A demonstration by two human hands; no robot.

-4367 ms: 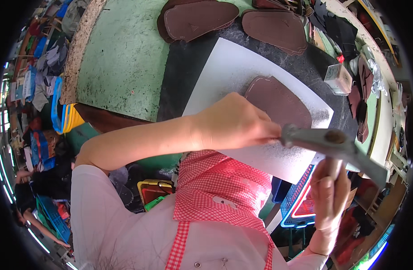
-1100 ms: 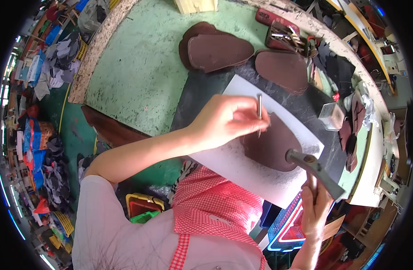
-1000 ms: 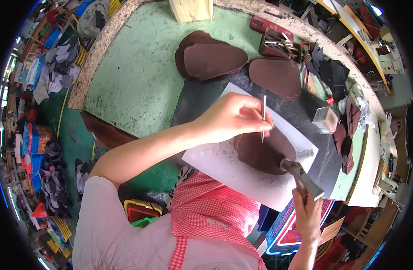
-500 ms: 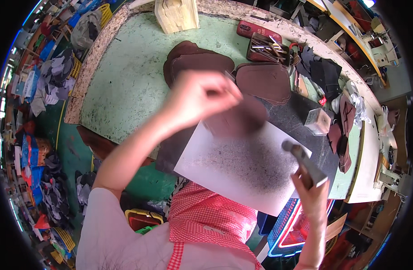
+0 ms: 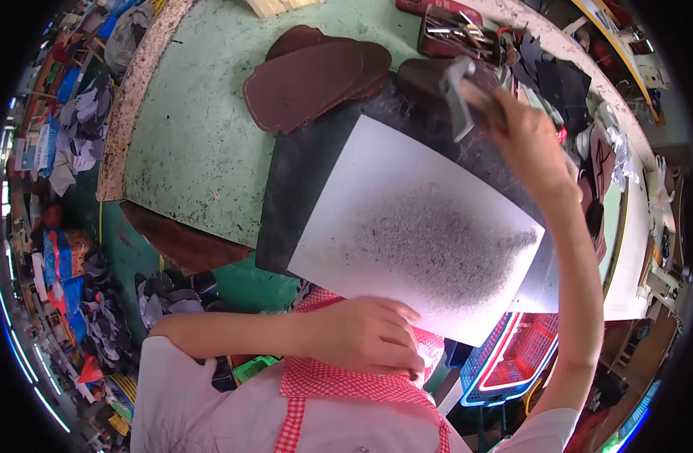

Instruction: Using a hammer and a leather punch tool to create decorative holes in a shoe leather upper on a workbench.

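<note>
- Since half a second ago, the right hand (image 5: 533, 143) has carried the hammer (image 5: 458, 104) from beside the right corner of the white board (image 5: 335, 200) to above the right brown pieces (image 5: 420, 81), while the left hand (image 5: 361, 334) has drawn back to the checked apron (image 5: 339, 383)
- Right fingers are wrapped round the hammer's handle; left fingers lie loosely bent, close together, and whether they hold something underneath cannot be told
- Hammer handle points forward and left from the fist; the head's long axis runs crosswise to it, nearly up and down in view
- White board, speckled dark, lies aslant on the black mat (image 5: 293, 200) over the green bench (image 5: 195, 113)
- Beyond sit the left brown stack (image 5: 305, 79) and an open tool case (image 5: 432, 48); any lettering is too small to read
</note>
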